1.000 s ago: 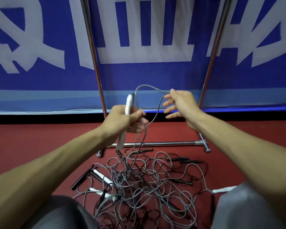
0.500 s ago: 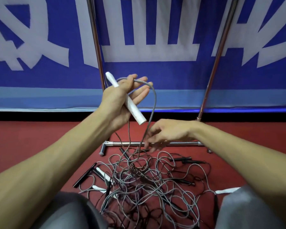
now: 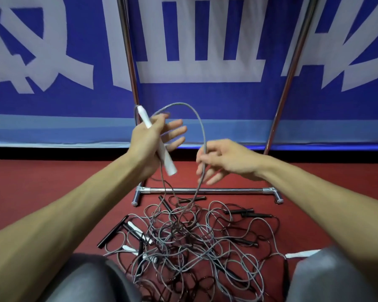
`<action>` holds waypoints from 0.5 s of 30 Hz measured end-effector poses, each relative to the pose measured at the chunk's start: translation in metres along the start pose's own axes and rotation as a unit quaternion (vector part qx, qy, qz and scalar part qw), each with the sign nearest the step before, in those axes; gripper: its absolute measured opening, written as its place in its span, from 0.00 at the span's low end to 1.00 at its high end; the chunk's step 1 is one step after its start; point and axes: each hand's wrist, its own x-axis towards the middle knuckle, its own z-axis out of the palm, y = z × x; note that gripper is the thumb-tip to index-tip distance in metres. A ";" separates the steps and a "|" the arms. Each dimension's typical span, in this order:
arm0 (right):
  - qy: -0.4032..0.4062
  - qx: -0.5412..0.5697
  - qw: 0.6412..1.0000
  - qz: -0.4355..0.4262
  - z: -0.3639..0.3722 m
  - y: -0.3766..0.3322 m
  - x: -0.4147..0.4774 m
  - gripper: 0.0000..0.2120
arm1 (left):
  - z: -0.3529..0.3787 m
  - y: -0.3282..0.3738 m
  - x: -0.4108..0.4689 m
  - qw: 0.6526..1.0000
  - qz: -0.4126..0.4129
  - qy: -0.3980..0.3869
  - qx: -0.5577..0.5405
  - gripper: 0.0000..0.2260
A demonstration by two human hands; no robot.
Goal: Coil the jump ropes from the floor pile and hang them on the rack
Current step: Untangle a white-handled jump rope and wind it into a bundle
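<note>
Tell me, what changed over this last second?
The right hand dipped toward the pile, pinched the grey cord and lifted it into a loop toward the left hand, which kept the white handle. Pile and rack stayed put.

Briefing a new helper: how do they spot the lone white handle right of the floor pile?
Find the chrome rack's base bar on the red floor; the tangled rope pile lies before it. At the pile's right edge, by the grey-clad knee, lies the white handle, alone; other white handles on the floor lie left, among black ones.
</note>
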 end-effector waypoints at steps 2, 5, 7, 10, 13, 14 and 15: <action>0.088 0.051 0.994 -0.042 -0.009 -0.005 -0.001 0.05 | -0.009 -0.014 0.000 0.989 -0.044 -0.033 0.140 0.07; 0.208 0.125 0.967 -0.080 -0.020 -0.011 -0.001 0.06 | -0.029 -0.038 0.005 0.817 0.015 -0.189 0.544 0.10; 0.274 0.148 0.946 -0.089 -0.024 -0.015 -0.001 0.06 | -0.033 -0.045 0.006 0.714 0.042 -0.276 0.642 0.12; 0.319 0.209 0.919 -0.104 -0.030 -0.019 -0.003 0.07 | -0.027 -0.052 -0.003 0.725 -0.007 -0.360 0.587 0.18; 0.351 0.275 0.889 -0.104 -0.035 -0.020 -0.002 0.08 | -0.018 -0.063 -0.010 0.720 0.003 -0.374 0.584 0.18; 0.368 0.288 0.878 -0.101 -0.037 -0.020 -0.002 0.08 | -0.015 -0.065 -0.012 0.723 0.015 -0.368 0.585 0.15; 0.386 0.298 0.868 -0.096 -0.039 -0.019 -0.001 0.08 | -0.012 -0.064 -0.012 0.727 0.027 -0.356 0.586 0.11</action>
